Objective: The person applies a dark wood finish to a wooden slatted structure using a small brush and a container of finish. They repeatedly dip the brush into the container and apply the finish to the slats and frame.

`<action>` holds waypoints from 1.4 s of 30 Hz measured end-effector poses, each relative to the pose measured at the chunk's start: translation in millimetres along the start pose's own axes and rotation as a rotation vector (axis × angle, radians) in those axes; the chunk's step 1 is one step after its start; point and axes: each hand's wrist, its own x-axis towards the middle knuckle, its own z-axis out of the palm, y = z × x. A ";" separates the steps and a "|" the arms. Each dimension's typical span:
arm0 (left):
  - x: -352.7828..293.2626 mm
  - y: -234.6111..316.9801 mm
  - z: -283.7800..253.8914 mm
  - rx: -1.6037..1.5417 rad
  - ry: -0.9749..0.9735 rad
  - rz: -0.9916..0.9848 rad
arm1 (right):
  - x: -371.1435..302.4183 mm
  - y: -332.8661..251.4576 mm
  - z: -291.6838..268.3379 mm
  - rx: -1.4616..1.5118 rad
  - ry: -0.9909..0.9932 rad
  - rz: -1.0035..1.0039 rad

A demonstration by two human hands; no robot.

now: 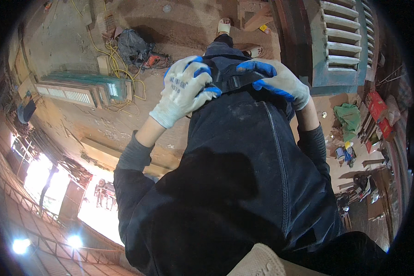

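Observation:
Both hands wear white knit gloves with blue coated palms and fingers. At my waist, a black belt (225,86) with a dark plastic buckle (234,83) crosses the front of my dark blue top. My left hand (185,87) is curled closed on the belt left of the buckle, its fingertips bent toward it. Just right of the buckle, my right hand (280,82) grips the belt between thumb and fingers. Part of the belt is covered by the gloves.
On the left stand slatted shutter panels (73,94), near a yellow cable (119,69) and black plastic bag (134,47). A green louvred shutter (338,46) is at right. Beyond my right arm lie a green cloth (347,120) and a red box (377,108). Wooden boards (108,152) lie left.

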 end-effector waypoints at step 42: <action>1.2 -22.2 -37.4 -0.797 -0.700 -0.686 | -15.8 -20.7 40.8 -0.754 0.048 -0.144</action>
